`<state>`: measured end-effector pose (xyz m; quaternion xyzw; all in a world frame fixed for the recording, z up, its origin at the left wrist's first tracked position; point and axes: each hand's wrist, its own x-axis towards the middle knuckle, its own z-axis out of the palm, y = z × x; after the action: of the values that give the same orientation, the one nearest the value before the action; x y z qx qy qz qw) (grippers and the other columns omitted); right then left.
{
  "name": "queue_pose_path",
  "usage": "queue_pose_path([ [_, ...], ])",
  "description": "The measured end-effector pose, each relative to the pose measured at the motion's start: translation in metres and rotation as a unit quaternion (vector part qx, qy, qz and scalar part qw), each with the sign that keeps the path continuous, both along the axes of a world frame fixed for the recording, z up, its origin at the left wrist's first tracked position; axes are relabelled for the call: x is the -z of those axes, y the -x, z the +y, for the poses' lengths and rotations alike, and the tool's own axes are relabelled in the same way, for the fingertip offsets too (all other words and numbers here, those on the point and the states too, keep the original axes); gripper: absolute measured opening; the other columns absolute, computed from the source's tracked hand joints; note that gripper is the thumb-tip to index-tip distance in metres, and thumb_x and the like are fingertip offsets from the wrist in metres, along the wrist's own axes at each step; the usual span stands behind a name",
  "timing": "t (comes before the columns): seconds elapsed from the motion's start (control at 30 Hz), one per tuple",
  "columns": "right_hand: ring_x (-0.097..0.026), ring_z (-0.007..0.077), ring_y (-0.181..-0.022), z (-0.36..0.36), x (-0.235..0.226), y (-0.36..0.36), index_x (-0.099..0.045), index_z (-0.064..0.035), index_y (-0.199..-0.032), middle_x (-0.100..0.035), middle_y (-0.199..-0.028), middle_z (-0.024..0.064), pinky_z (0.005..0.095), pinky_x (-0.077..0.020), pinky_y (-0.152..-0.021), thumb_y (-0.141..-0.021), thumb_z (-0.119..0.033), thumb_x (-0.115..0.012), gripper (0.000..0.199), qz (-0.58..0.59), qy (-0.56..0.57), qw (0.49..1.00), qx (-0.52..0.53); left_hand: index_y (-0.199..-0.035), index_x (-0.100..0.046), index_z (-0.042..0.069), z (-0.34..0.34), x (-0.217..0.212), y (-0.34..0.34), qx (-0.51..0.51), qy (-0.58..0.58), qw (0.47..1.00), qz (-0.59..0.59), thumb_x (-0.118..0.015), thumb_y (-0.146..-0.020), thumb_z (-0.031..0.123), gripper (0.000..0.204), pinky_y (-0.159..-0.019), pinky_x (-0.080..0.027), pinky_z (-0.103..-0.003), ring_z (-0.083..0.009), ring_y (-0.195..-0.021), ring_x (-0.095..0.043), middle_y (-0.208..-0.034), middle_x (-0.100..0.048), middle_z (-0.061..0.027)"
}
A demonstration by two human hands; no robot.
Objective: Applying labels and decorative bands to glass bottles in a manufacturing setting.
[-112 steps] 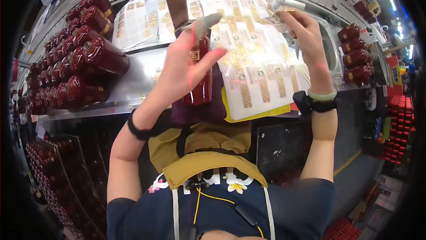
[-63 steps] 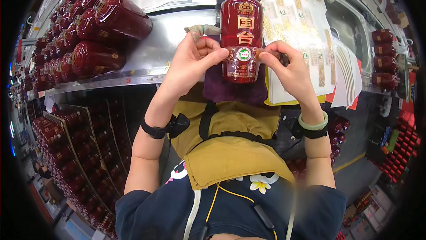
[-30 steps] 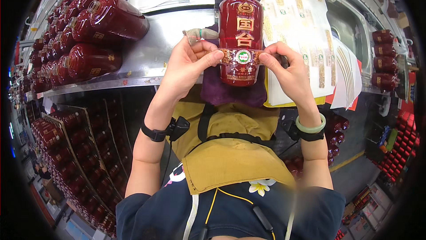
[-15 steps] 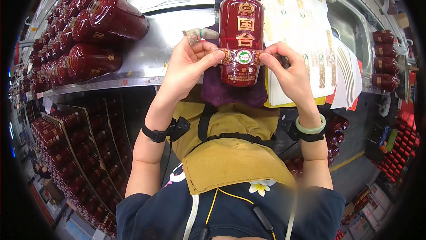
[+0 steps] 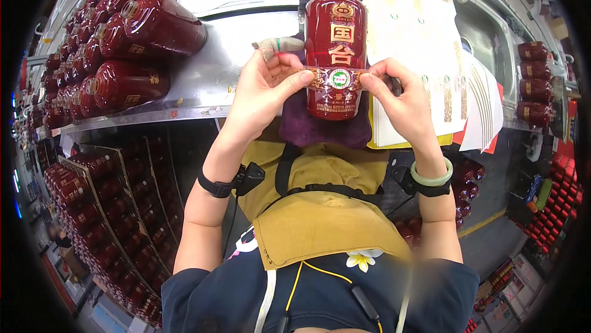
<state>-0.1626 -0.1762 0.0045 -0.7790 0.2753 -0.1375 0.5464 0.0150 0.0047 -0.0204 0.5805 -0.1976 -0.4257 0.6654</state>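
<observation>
A dark red glass bottle (image 5: 336,31) with gold lettering lies on its back on a purple cloth (image 5: 325,133), its neck pointing away from me. Across its lower half runs a narrow ornate label strip (image 5: 339,79) with a round green-and-white emblem. My left hand (image 5: 271,80) pinches the strip's left end between thumb and finger; a cloth finger cot covers one of its fingers. At the strip's right end, my right hand (image 5: 394,90) pinches in the same way. Whether the strip touches the glass all along, I cannot tell.
Many red bottles (image 5: 148,28) stand crowded on the metal bench to the left. Sheets of gold labels (image 5: 431,56) spread to the right, beside a sink (image 5: 486,37). Racks of bottles (image 5: 111,204) fill the lower left. More bottles (image 5: 533,90) stand at the far right.
Both hands keep their pinch on the label strip. The strip appears very slightly shifted on the bottle; little else differs.
</observation>
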Motion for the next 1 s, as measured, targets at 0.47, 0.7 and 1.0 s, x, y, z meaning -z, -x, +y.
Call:
queue_pose_path([
  [0.47,-0.062,0.0264,-0.087,-0.019,-0.031,-0.004,-0.060,-0.0004,-0.122,-0.065,-0.107,0.0128,0.0350,-0.0525,-0.082,-0.095,0.003,-0.061,0.028,-0.092,0.189,0.977,0.045,-0.156,-0.030,-0.002,-0.019,-0.004,0.035,-0.033,0.017,0.970,-0.241,-0.083,-0.082,0.015,0.093,-0.119,-0.036,-0.043,-0.0298,-0.140,-0.046,-0.150,-0.044,-0.0215],
  [0.7,-0.064,0.0280,-0.093,0.004,-0.063,-0.034,-0.073,-0.0028,-0.111,-0.071,-0.100,0.0089,0.0385,-0.0547,-0.084,-0.075,0.007,-0.065,0.039,-0.139,0.385,0.894,-0.183,-0.155,-0.030,-0.002,-0.022,-0.006,0.039,-0.042,0.043,0.978,-0.200,-0.081,-0.083,0.012,0.090,-0.119,-0.035,-0.042,-0.0282,-0.141,-0.044,-0.149,-0.045,-0.0200],
  [1.0,-0.063,0.0300,-0.092,-0.003,-0.049,-0.041,-0.076,-0.0051,-0.108,-0.069,-0.098,0.0111,0.0389,-0.0543,-0.083,-0.078,0.004,-0.064,0.033,-0.134,0.383,0.904,-0.134,-0.156,-0.029,-0.003,-0.021,-0.015,0.038,-0.027,0.052,0.986,-0.156,-0.081,-0.085,0.012,0.089,-0.118,-0.037,-0.041,-0.0255,-0.138,-0.048,-0.149,-0.048,-0.0175],
])
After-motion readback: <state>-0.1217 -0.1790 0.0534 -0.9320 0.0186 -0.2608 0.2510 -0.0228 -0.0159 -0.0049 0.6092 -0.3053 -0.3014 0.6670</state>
